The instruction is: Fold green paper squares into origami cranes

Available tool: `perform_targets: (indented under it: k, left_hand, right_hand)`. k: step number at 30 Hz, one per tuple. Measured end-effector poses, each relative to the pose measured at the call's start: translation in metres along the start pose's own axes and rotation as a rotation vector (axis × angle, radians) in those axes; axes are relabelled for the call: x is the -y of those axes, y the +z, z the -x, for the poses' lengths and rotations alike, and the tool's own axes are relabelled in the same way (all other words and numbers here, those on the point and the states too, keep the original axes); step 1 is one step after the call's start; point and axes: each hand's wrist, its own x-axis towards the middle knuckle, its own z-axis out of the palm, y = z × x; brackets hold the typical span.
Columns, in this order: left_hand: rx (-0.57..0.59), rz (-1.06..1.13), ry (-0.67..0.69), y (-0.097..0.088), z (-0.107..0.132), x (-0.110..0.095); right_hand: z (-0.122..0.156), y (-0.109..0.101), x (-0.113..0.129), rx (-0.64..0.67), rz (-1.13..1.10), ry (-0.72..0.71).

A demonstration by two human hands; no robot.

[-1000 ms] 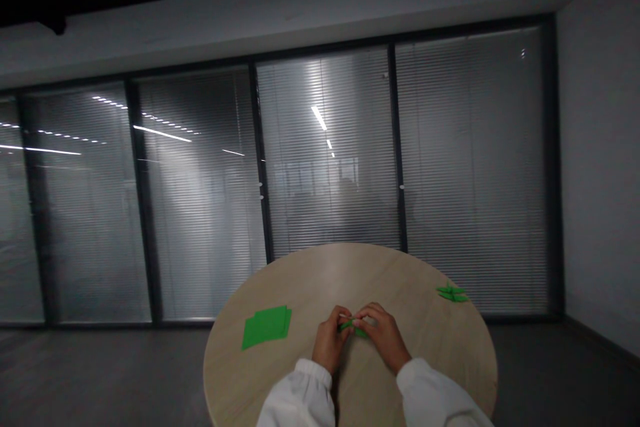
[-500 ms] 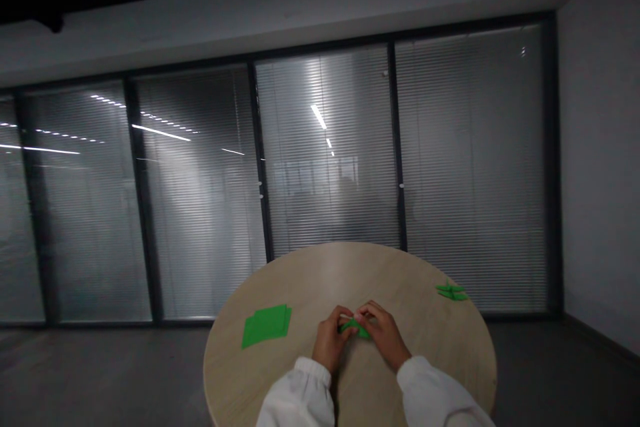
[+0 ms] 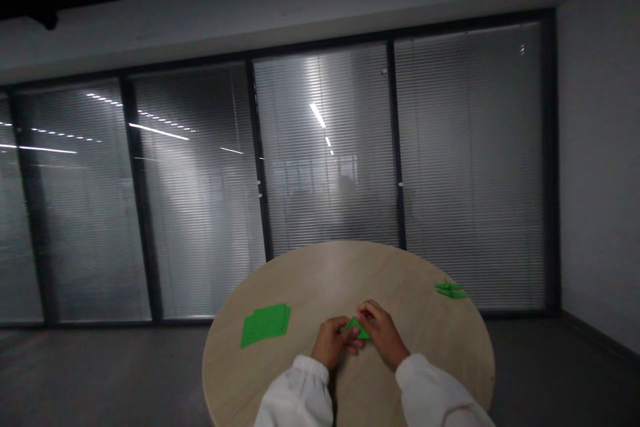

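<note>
Both my hands meet over the near part of a round wooden table (image 3: 320, 273). Between them is a small folded piece of green paper (image 3: 358, 327). My left hand (image 3: 331, 341) pinches its left side with curled fingers. My right hand (image 3: 383, 331) grips its right side, fingers bent over the top. White sleeves cover both my wrists. Most of the paper is hidden by my fingers.
A stack of flat green paper sheets (image 3: 265, 323) lies on the table to the left of my hands. A finished green folded shape (image 3: 451, 289) sits near the table's far right edge. Glass walls with closed blinds stand behind the table.
The green piece now shows as a small raised triangle between my fingers, where earlier it lay flatter. My left hand has shifted slightly lower. Both hands stay together.
</note>
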Motion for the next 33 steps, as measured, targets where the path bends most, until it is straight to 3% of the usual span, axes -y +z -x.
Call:
perform_targets:
  k: [11,17,22,26,33]
  left_hand:
    - [0.063,0.112,-0.088,-0.003,0.000,-0.005]
    - [-0.031,0.154,-0.076,-0.005,-0.003,-0.003]
    - [-0.086,0.218,-0.087,-0.010,-0.003,-0.004]
    - [-0.188,0.258,-0.077,-0.017,-0.004,-0.004]
    - [-0.226,0.197,-0.122,-0.013,-0.001,-0.015]
  right_hand:
    - [-0.003,-0.001,-0.004,0.050,-0.225,0.154]
    - [-0.003,0.001,-0.017,0.031,-0.287,0.226]
    - [-0.002,0.000,-0.009,0.036,-0.256,0.099]
    - [0.000,0.001,0.004,0.112,-0.180,-0.002]
    - [-0.001,0.001,-0.006,0.119,-0.191,0.103]
